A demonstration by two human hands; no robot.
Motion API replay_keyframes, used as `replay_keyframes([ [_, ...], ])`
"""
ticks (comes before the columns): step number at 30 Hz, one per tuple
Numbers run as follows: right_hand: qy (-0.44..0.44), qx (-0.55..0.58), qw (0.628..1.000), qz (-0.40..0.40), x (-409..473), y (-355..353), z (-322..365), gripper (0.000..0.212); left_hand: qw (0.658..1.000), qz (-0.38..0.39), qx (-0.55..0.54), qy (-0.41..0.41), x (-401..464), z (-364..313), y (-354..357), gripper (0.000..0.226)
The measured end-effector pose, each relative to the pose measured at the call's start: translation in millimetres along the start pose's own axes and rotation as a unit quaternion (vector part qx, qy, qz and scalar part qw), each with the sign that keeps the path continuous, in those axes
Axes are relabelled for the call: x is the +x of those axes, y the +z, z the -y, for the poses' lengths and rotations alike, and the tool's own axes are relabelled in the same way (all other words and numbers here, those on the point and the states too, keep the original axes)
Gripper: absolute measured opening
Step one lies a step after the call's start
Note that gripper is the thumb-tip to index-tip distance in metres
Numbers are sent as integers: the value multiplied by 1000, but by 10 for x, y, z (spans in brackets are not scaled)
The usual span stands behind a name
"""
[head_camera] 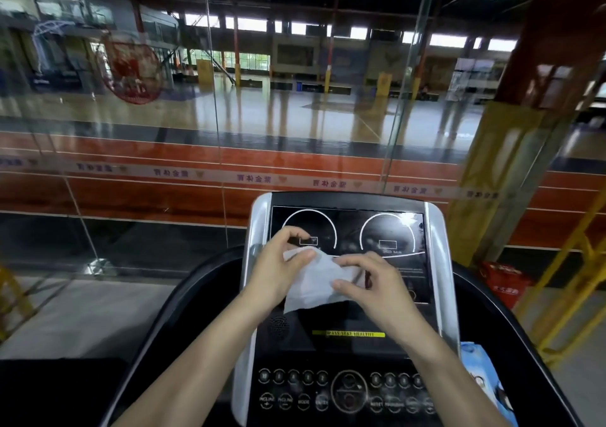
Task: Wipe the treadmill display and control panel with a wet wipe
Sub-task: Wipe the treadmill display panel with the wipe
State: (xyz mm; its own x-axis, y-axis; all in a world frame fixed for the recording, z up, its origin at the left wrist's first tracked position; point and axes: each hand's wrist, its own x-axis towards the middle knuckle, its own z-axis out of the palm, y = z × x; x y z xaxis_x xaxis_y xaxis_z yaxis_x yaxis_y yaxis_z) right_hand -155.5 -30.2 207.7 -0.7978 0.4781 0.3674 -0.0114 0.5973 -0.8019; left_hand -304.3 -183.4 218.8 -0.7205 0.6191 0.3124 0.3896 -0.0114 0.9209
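Both hands pinch the wet wipe (314,279) between them, left hand (278,262) fingertips clamped on its upper edge and right hand (370,282) thumb and fingers on its right side, just before the display (387,229); still bunched, it could smear or slip down toward the control panel (347,394).

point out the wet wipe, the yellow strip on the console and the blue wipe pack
wet wipe (311,287): head view, middle of the white sheet.
yellow strip (349,334): head view, middle of the band.
blue wipe pack (480,369): head view, its top face.
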Motion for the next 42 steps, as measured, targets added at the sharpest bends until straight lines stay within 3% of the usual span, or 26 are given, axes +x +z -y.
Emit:
replay_keyframes([
  [3, -30, -92, 995, -10, 29, 53, -45, 20, 998, 56, 10, -26, 47, 65, -77, 19],
  [7, -35, -98, 993, -47, 115, 25, -66, 16, 987, 123, 96, -48, 53, 37, -73, 35],
  [10, -47, -119, 990, -62, 190, -27, -64, 9, 984, 90, 151, -16, 72, -2, -9, 25],
  [14, -58, -165, 983, -59, 239, -152, -91, 7, 991, 56, 124, -3, 146, -24, -12, 7],
  [19, 14, -51, 998, 28, 222, -164, -57, 12, 994, 52, 88, -35, 207, -36, 31, 13],
  [24, 79, 71, 994, 39, 218, -20, -26, 9, 993, -16, 117, -26, 194, -8, 110, 8],
  [31, 132, 142, 978, -77, 247, 148, -26, 12, 990, -39, 128, 31, 44, 3, 141, 7],
  [35, 149, 258, 952, -69, 237, 286, 14, 12, 990, -59, 112, 67, -27, 46, 201, 7],
  [39, 165, 388, 906, -44, 208, 340, 120, 24, 987, -32, 139, 80, -80, 120, 238, 24],
  [42, 150, 347, 924, -52, 241, 394, 104, 17, 969, -3, 222, 106, -125, 151, 218, 34],
])
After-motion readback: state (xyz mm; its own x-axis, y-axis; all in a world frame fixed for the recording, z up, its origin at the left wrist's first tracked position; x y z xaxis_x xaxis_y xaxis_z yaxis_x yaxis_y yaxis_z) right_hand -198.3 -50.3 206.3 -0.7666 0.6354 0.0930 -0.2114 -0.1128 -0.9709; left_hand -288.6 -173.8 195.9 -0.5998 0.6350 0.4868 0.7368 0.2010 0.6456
